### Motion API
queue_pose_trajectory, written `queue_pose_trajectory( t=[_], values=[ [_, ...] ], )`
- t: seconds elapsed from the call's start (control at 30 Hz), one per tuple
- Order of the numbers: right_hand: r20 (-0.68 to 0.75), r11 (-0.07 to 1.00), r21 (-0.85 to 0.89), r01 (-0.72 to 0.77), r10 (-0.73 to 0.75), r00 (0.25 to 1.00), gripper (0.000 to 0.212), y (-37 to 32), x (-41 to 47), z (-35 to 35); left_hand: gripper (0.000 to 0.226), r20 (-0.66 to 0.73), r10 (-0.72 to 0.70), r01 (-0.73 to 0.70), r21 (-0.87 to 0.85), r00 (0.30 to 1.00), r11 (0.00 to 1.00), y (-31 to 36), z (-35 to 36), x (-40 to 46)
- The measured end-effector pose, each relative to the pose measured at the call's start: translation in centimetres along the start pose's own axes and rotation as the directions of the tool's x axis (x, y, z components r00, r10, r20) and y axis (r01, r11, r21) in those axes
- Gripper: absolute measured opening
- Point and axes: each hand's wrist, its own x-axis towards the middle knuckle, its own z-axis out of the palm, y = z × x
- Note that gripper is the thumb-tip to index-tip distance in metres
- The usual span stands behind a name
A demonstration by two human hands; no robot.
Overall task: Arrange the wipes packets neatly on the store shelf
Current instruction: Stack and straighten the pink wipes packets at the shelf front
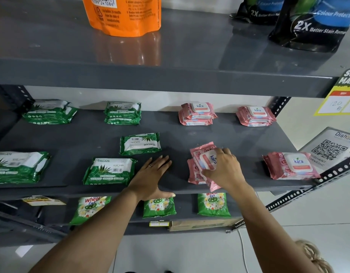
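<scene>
**Wipes Packets on Dark Grey Metal Shelf: Current Layout**

The dark grey metal store shelf (239,138) carries two product groups: green packets on the left half, pink packets on the right half.

Right hand (223,168): fingers curled over the top pink soft-plastic wipes packet with a white flip lid (206,161). This packet is turned sideways and tilted, and it sits on a loose pile of further pink packets (196,174) near the front edge. The pile is uneven, with corners projecting at different angles.

Left hand (152,178): palm down, flat on bare shelf surface, fingers extended and close together, thumb lying along the front lip. It grips nothing. A ring shows on one finger.

Remaining pink packets: two tidy stacks at the back (197,114) (256,116), and one single packet at the front right (290,165).

Green packets: two stacks at the back (50,112) (122,113), one packet in mid-shelf lying reversed (140,143), one at the front just left of the left hand (110,171), and one at the far front left (18,166).

The upper shelf holds an orange pouch (123,14) and black pouches (308,24). The lower shelf holds green detergent sachets (213,204).
</scene>
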Motion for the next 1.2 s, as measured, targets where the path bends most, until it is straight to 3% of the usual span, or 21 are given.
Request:
queue_pose_trajectory(
  t=[0.17, 0.23, 0.33, 0.4, 0.67, 1.2],
  values=[
    [0.130, 0.988, -0.062, 0.139, -0.130, 0.983, 0.082, 0.9, 0.5, -1.5, 0.115, -0.014, 0.009, -0.009, 0.010, 1.000, 1.000, 0.1, 0.1, 0.1],
    [0.096, 0.992, -0.063, 0.106, -0.099, 0.990, 0.087, 0.9, 0.7, -1.8, 0.115, -0.028, 0.013, -0.013, 0.002, 1.000, 1.000, 0.1, 0.1, 0.0],
    [0.021, 0.995, -0.025, 0.093, -0.093, 0.995, 0.069, 1.1, 1.1, -1.8, 0.114, -0.032, 0.021, -0.021, -0.003, 0.999, 1.000, 0.0, 0.1, -0.1],
    [0.067, 0.992, 0.011, 0.125, -0.126, 0.990, 0.061, 1.5, 1.5, -2.0, 0.113, -0.026, 0.025, -0.025, -0.005, 0.999, 1.000, 0.0, 0.1, -0.1],
    [0.243, 0.971, 0.111, 0.210, -0.232, 0.942, 0.073, 2.2, 2.7, -3.3, 0.113, -0.014, 0.023, -0.023, -0.011, 1.000, 1.000, -0.1, 0.2, -0.1],
    [0.231, 0.957, 0.151, 0.247, -0.277, 0.933, 0.072, 2.9, 2.8, -3.1, 0.114, -0.007, 0.018, -0.018, 0.001, 1.000, 1.000, -0.1, 0.1, 0.0]
  ],
)
